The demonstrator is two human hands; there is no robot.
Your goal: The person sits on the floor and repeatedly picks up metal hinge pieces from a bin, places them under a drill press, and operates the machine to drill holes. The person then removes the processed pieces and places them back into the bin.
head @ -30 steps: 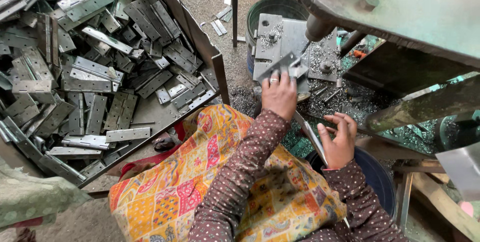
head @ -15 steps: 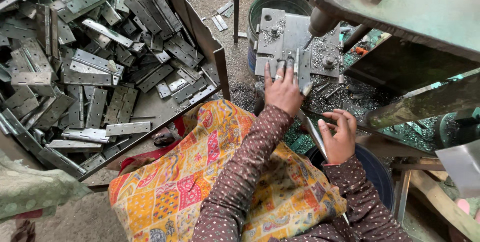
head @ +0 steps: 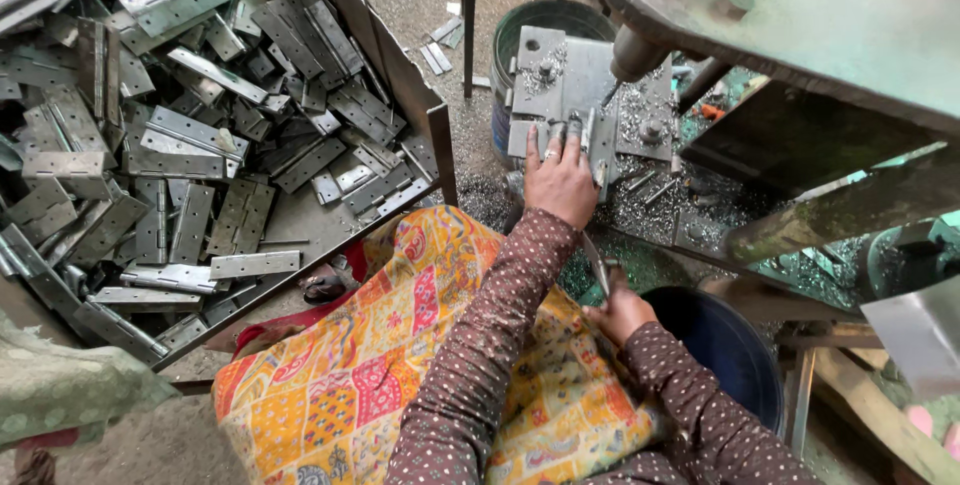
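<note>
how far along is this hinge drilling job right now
Done: grey metal shavings litter the drill press table, so earlier pieces look drilled. In hand: the left hand presses a flat grey metal hinge plate onto the steel jig plate; the right hand grips a thin metal strip. Left: the tray's big pile of grey hinge plates.

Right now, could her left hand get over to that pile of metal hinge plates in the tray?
Probably yes. The left hand rests on the metal jig plate under the press, and the tray of hinge plates lies open on that same side, with only its raised edge and her lap cloth between them.
</note>
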